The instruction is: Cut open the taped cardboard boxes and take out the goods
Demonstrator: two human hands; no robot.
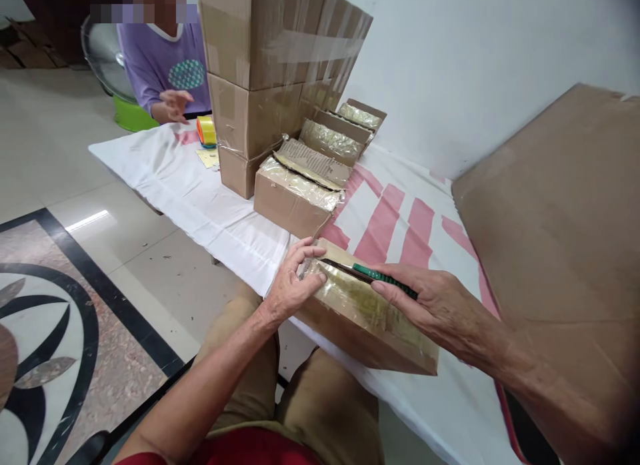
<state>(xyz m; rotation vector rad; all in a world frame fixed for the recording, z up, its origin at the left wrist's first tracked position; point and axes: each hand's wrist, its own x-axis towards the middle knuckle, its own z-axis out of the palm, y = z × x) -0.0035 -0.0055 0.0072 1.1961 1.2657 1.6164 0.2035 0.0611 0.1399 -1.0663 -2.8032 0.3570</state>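
A brown cardboard box [350, 328] lies in front of me at the table's near edge, its top covered by shiny clear wrap or tape. My left hand [295, 278] grips the box's left end, thumb on the top and fingers curved round the far corner. My right hand [430, 298] is closed round a green-handled box cutter [380, 277]. The dark blade points left along the box top, its tip close to my left thumb and fingers. Whether the blade touches the wrap, I cannot tell.
Taped cartons [270, 45] stand stacked at the back. Flap-topped boxes [295, 201] line up beside them. A large cardboard sheet [555, 218] leans at the right. Across the table, a person in a purple top [170, 58] stands near a tape roll [206, 131] and a fan [103, 55].
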